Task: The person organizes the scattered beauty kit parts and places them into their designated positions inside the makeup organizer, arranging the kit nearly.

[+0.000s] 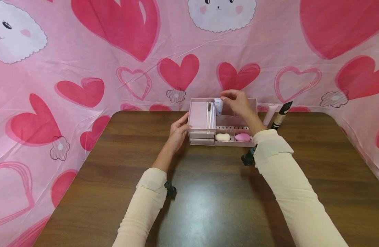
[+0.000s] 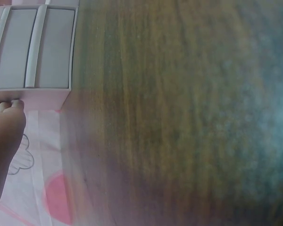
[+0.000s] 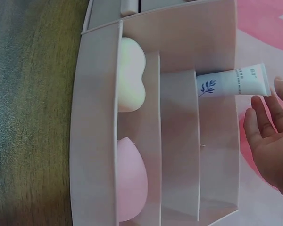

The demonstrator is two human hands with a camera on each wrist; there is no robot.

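Note:
A pink desktop organizer (image 1: 198, 115) stands at the table's back edge, with two drawers at its left front. My left hand (image 1: 178, 130) rests against its left side, fingers extended along the wall. A white tube (image 3: 233, 83) with a blue leaf print leans in a rear compartment, crimped end up. Right at that end are the fingertips of my right hand (image 3: 273, 146), loosely extended, with the thumb apart from the tube. In the front compartments sit a cream sponge (image 3: 132, 75) and a pink teardrop sponge (image 3: 133, 181). Slim brushes (image 1: 210, 115) stand beside the flat top.
Right of the organizer, a pink tube (image 1: 271, 115) and a black-and-beige bottle (image 1: 281, 116) stand on the wooden table (image 1: 202, 192). A pink heart-print cloth (image 1: 174, 41) hangs behind. Each wrist carries a small black camera.

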